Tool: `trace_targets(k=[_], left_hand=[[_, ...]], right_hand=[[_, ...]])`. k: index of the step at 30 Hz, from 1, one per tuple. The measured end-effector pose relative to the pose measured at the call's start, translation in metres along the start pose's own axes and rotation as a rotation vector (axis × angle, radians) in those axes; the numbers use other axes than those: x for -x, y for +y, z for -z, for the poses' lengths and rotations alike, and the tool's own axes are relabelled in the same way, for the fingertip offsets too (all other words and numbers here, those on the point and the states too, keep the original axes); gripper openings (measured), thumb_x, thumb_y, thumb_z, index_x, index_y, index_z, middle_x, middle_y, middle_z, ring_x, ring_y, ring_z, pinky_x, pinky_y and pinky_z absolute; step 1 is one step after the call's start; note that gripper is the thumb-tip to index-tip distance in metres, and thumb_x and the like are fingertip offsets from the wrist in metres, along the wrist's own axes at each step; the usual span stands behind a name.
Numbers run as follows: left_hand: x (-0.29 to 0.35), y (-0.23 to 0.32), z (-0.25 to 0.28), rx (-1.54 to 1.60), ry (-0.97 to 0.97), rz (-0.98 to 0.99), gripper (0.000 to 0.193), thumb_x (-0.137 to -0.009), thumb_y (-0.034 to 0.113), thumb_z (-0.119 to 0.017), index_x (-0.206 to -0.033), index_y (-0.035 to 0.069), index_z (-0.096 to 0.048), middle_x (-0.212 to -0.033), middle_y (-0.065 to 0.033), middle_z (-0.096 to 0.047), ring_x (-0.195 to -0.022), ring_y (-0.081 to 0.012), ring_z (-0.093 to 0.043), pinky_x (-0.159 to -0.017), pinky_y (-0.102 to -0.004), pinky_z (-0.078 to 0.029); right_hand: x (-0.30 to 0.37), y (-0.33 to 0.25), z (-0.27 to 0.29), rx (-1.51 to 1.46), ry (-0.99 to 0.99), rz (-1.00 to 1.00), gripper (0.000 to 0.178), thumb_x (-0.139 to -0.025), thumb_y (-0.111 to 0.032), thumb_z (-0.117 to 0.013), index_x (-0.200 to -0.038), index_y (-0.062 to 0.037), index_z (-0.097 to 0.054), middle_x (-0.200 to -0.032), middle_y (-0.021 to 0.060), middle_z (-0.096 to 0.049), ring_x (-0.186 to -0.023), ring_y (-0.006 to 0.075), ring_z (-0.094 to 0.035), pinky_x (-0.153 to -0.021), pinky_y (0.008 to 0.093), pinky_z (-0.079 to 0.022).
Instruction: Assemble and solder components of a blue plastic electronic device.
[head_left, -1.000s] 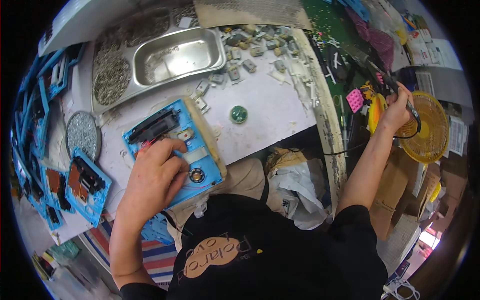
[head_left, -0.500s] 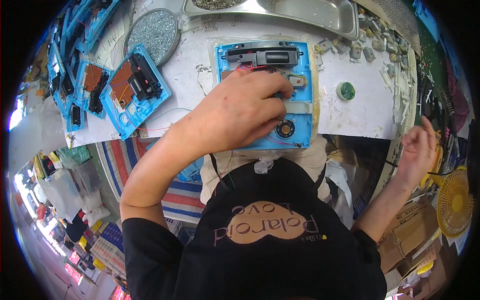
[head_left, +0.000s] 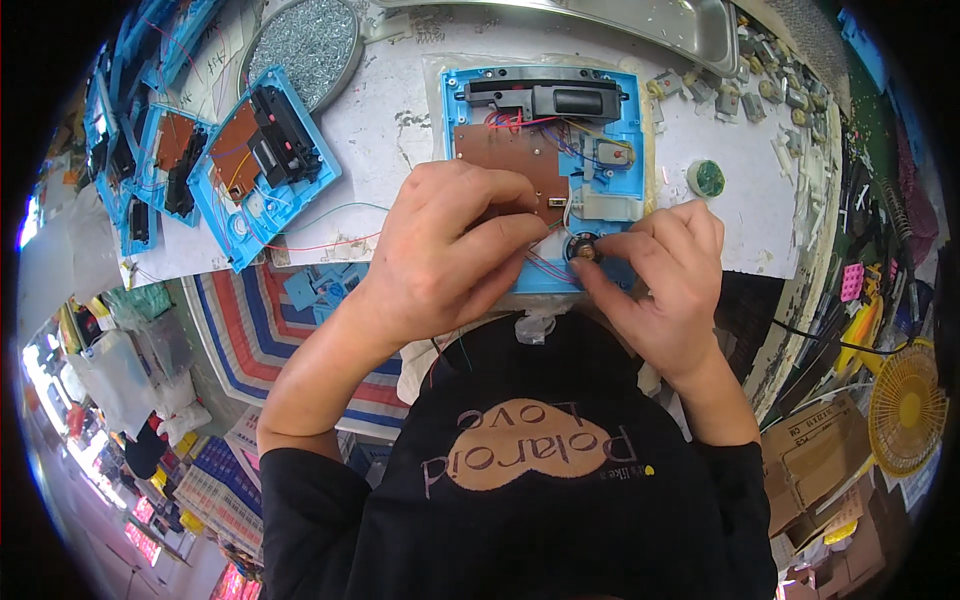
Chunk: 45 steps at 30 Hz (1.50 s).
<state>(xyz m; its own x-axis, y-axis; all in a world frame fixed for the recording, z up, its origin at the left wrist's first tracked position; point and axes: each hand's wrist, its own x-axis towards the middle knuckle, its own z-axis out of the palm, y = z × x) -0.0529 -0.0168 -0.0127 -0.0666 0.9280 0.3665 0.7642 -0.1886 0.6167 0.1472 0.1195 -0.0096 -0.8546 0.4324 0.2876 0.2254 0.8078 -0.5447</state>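
A blue plastic casing (head_left: 633, 110) lies open side up on the table before me. It carries a brown circuit board (head_left: 500, 150), a long black mechanism (head_left: 560, 100), a small grey motor (head_left: 612, 153) and a round black speaker (head_left: 584, 240) near its front edge. My left hand (head_left: 445, 250) reaches over the casing's left part, its thumb and index finger pinched on a thin wire beside the speaker. With thumb and fingertips, my right hand (head_left: 668, 275) grips the speaker from the right. Red wires (head_left: 550, 268) run to the speaker; the fingers partly hide it.
Similar blue casings (head_left: 265, 165) with boards are stacked at the left. Behind them stands a round tray of screws (head_left: 302, 52). A metal tray (head_left: 640, 25) lies at the back. To the right are a green-topped roll (head_left: 706, 178), scattered small motors (head_left: 728, 103) and a yellow fan (head_left: 908, 410).
My right hand has come in from the far right onto the speaker. My left hand has drawn back leftward, uncovering the circuit board, and its fingertips now pinch by the speaker.
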Motion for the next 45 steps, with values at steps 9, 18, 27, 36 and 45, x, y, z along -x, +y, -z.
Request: trace_targets(k=[9, 18, 27, 36, 45], left_hand=[[-0.006, 0.001, -0.015, -0.037, 0.040, -0.060, 0.041, -0.062, 0.001, -0.079, -0.101, 0.011, -0.073, -0.110, -0.0071, -0.065, -0.087, -0.0254, -0.062, -0.078, -0.0376, -0.045], [-0.007, -0.002, -0.010, -0.090, -0.018, -0.075, 0.043, -0.062, 0.006, -0.080, -0.104, 0.014, -0.076, -0.110, -0.0062, -0.064, -0.087, -0.0240, -0.061, -0.080, -0.0384, -0.045], [-0.007, -0.003, -0.012, -0.083, -0.006, -0.066, 0.043, -0.062, 0.006, -0.079, -0.103, 0.014, -0.076, -0.111, -0.0070, -0.063, -0.087, -0.0242, -0.061, -0.080, -0.0385, -0.045], [-0.029, 0.002, -0.012, -0.132, -0.133, -0.121, 0.029, -0.066, 0.011, -0.078, -0.093, 0.010, -0.069, -0.111, -0.0072, -0.063, -0.096, -0.0271, -0.061, -0.087, -0.0408, -0.046], [-0.038, -0.002, -0.013, -0.109, -0.208, -0.138, 0.023, -0.070, 0.010, -0.076, -0.090, 0.010, -0.066, -0.113, -0.0071, -0.062, -0.094, -0.0269, -0.060, -0.089, -0.0409, -0.044]], right_hand=[[0.001, -0.004, -0.002, 0.002, -0.001, -0.028, 0.022, -0.066, -0.014, -0.084, -0.081, -0.0105, -0.068, -0.080, 0.0026, -0.057, -0.080, 0.0250, -0.053, -0.078, 0.0391, -0.036], [0.002, -0.003, -0.003, -0.013, -0.005, -0.030, 0.023, -0.066, -0.014, -0.084, -0.082, -0.0101, -0.068, -0.081, 0.0037, -0.057, -0.081, 0.0256, -0.054, -0.079, 0.0396, -0.038], [0.001, -0.003, -0.003, -0.015, -0.019, -0.021, 0.022, -0.065, -0.013, -0.083, -0.082, -0.0094, -0.068, -0.080, 0.0033, -0.056, -0.082, 0.0257, -0.054, -0.079, 0.0400, -0.038], [0.003, -0.003, -0.003, -0.030, -0.005, -0.038, 0.024, -0.064, -0.011, -0.083, -0.081, -0.0094, -0.068, -0.080, 0.0032, -0.057, -0.081, 0.0259, -0.054, -0.078, 0.0402, -0.037], [0.008, -0.001, -0.009, -0.039, 0.056, -0.028, 0.025, -0.062, -0.011, -0.084, -0.080, -0.0089, -0.067, -0.082, 0.0044, -0.057, -0.081, 0.0261, -0.053, -0.078, 0.0406, -0.037]])
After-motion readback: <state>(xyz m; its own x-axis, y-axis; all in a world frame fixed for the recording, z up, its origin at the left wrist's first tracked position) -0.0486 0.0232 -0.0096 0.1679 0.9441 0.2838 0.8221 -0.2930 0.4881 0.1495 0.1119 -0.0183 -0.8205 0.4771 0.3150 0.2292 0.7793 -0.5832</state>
